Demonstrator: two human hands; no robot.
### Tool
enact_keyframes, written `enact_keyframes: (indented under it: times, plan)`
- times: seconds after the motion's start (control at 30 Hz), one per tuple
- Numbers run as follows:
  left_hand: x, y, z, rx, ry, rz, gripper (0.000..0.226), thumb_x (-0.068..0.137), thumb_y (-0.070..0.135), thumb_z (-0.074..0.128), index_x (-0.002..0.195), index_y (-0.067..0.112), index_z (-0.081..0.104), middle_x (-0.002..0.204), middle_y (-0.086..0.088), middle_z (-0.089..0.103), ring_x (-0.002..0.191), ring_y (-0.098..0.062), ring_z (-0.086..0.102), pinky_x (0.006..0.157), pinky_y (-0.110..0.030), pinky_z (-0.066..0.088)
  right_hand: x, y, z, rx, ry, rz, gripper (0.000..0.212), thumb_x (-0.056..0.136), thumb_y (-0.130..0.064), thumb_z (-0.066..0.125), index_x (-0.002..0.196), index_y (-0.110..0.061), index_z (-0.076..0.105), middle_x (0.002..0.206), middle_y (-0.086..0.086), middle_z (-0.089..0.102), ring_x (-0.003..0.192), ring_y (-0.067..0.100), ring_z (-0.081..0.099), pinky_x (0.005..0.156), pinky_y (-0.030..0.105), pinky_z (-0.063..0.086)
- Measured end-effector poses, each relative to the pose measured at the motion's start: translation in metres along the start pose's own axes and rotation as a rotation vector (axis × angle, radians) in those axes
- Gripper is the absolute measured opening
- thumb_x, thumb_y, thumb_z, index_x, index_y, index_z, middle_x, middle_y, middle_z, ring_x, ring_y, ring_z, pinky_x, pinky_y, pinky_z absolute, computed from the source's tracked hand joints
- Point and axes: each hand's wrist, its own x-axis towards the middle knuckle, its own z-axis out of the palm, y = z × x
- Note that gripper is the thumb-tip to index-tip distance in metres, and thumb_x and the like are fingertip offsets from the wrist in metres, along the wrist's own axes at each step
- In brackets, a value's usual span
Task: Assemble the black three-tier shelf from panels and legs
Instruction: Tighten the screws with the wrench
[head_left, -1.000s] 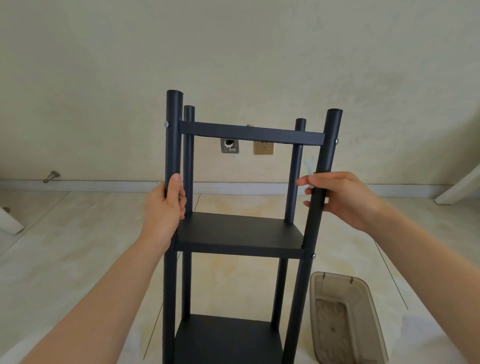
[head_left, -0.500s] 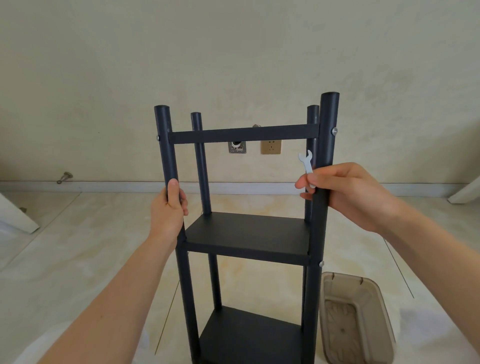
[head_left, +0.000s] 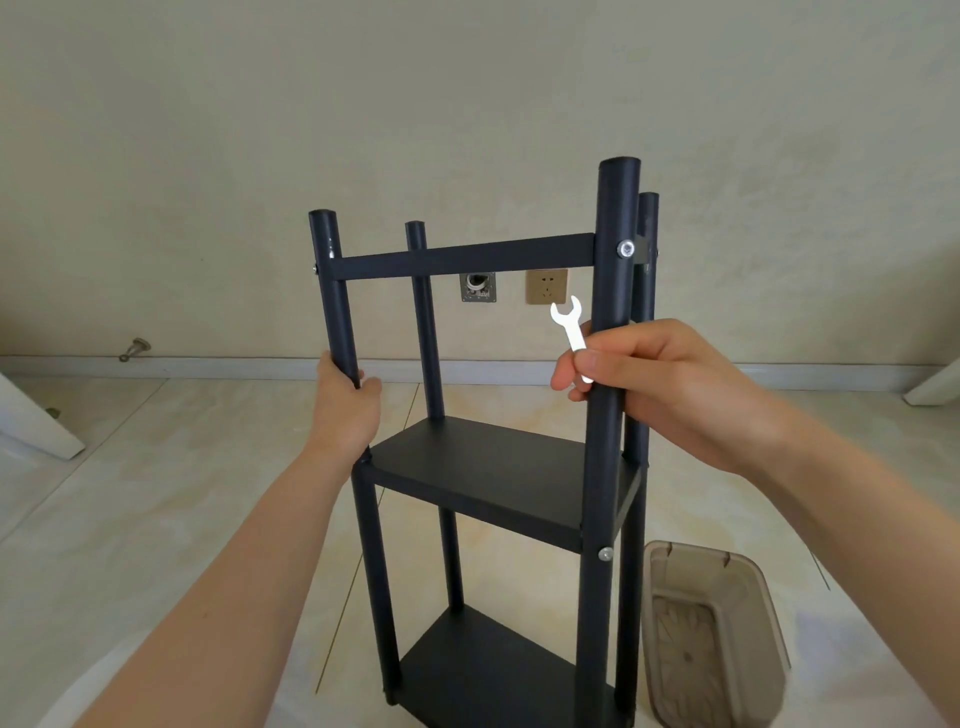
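The black three-tier shelf (head_left: 488, 467) stands upright on the floor in front of me, with three panels fixed between round legs and silver bolts on the near right leg. My left hand (head_left: 345, 405) grips the near left leg (head_left: 335, 296) above the middle panel. My right hand (head_left: 660, 384) holds the near right leg (head_left: 613, 249) and pinches a small white flat wrench (head_left: 570, 332) that sticks up beside it. The top panel (head_left: 462, 257) shows edge-on.
A translucent brown plastic bin (head_left: 711, 639) sits on the tiled floor at the shelf's right. The beige wall behind carries a socket (head_left: 545, 293) and an open wall box (head_left: 478, 287). White furniture parts lie at the far left (head_left: 31, 426) and far right (head_left: 935, 384).
The shelf has turned, its right legs swinging toward me and its left legs away. Both hands kept their hold on the legs; the wrench now shows clear of the leg.
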Motion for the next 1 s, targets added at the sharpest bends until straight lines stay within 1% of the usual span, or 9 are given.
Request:
enact_keyframes:
  times: [0.1, 0.23, 0.3, 0.4, 0.5, 0.57, 0.7, 0.8, 1.0]
  plan:
    - [-0.011, 0.003, -0.003, 0.194, -0.043, 0.002, 0.073, 0.100, 0.014, 0.054, 0.158, 0.008, 0.010, 0.157, -0.020, 0.031, 0.137, -0.039, 0.043, 0.112, -0.050, 0.041, 0.004, -0.003, 0.005, -0.032, -0.023, 0.004, 0.022, 0.085, -0.032, 0.061, 0.084, -0.022, 0.081, 0.104, 0.025, 0.052, 0.085, 0.015, 0.057, 0.083, 0.022, 0.049]
    - [-0.038, 0.016, 0.000, 0.359, -0.167, 0.044, 0.093, 0.099, 0.023, 0.060, 0.161, 0.013, -0.009, 0.170, -0.007, -0.003, 0.154, -0.029, 0.017, 0.118, -0.039, 0.026, 0.009, -0.002, 0.006, -0.071, -0.026, -0.010, 0.021, 0.086, -0.034, 0.060, 0.085, -0.028, 0.081, 0.104, 0.018, 0.059, 0.089, 0.015, 0.060, 0.091, 0.029, 0.050]
    - [-0.050, 0.025, -0.001, 0.271, -0.351, 0.061, 0.103, 0.092, 0.034, 0.071, 0.162, 0.021, -0.003, 0.170, 0.003, 0.003, 0.153, -0.018, 0.017, 0.118, -0.036, 0.023, 0.012, -0.001, 0.008, -0.060, -0.030, -0.029, 0.021, 0.087, -0.032, 0.060, 0.087, -0.029, 0.081, 0.101, 0.011, 0.066, 0.095, 0.015, 0.063, 0.096, 0.032, 0.050]
    - [-0.072, 0.040, -0.004, 0.054, -0.796, 0.039, 0.106, 0.075, 0.055, 0.079, 0.160, 0.035, 0.019, 0.162, 0.018, 0.028, 0.146, -0.003, 0.030, 0.117, -0.031, 0.025, 0.015, -0.003, 0.014, -0.046, -0.052, -0.070, 0.021, 0.090, -0.028, 0.060, 0.091, -0.026, 0.081, 0.102, -0.004, 0.072, 0.108, 0.014, 0.063, 0.099, 0.032, 0.049]
    - [-0.098, 0.048, 0.009, -0.050, -1.029, 0.109, 0.072, 0.075, 0.051, 0.077, 0.141, 0.038, 0.051, 0.141, 0.024, 0.057, 0.132, 0.000, 0.052, 0.117, -0.037, 0.036, 0.019, -0.005, 0.021, -0.070, -0.044, -0.084, 0.020, 0.093, -0.025, 0.061, 0.092, -0.027, 0.081, 0.117, -0.005, 0.070, 0.124, 0.007, 0.055, 0.109, 0.039, 0.042]
    - [-0.111, 0.051, 0.023, -0.130, -0.989, 0.112, 0.046, 0.080, 0.043, 0.076, 0.124, 0.038, 0.062, 0.126, 0.021, 0.067, 0.121, -0.006, 0.063, 0.108, -0.034, 0.046, 0.021, -0.007, 0.025, -0.065, -0.036, -0.076, 0.021, 0.095, -0.019, 0.060, 0.094, -0.023, 0.080, 0.123, -0.007, 0.068, 0.130, 0.003, 0.049, 0.115, 0.043, 0.035]
    - [-0.127, 0.052, 0.043, -0.418, -0.731, 0.063, 0.011, 0.092, 0.024, 0.073, 0.097, 0.015, 0.069, 0.086, -0.001, 0.077, 0.082, -0.017, 0.076, 0.073, -0.026, 0.060, 0.024, -0.011, 0.029, -0.033, -0.022, -0.071, 0.021, 0.096, -0.015, 0.058, 0.099, -0.016, 0.078, 0.127, -0.009, 0.067, 0.131, 0.002, 0.049, 0.118, 0.044, 0.030]
    - [-0.131, 0.051, 0.046, -0.384, -0.597, 0.135, 0.023, 0.095, 0.031, 0.068, 0.078, 0.018, 0.061, 0.055, -0.002, 0.059, 0.048, -0.015, 0.058, 0.055, -0.019, 0.051, 0.024, -0.010, 0.031, 0.001, 0.027, -0.093, 0.021, 0.097, -0.013, 0.056, 0.101, -0.009, 0.076, 0.125, -0.002, 0.069, 0.128, 0.008, 0.055, 0.117, 0.046, 0.031]
    - [-0.132, 0.057, 0.040, -0.435, -0.619, 0.100, 0.034, 0.096, 0.029, 0.067, 0.072, 0.014, 0.048, 0.048, -0.001, 0.039, 0.037, -0.014, 0.034, 0.039, -0.022, 0.031, 0.022, -0.007, 0.037, 0.050, 0.113, -0.156, 0.020, 0.097, -0.007, 0.055, 0.094, -0.005, 0.075, 0.125, 0.008, 0.067, 0.124, 0.014, 0.058, 0.114, 0.047, 0.037]
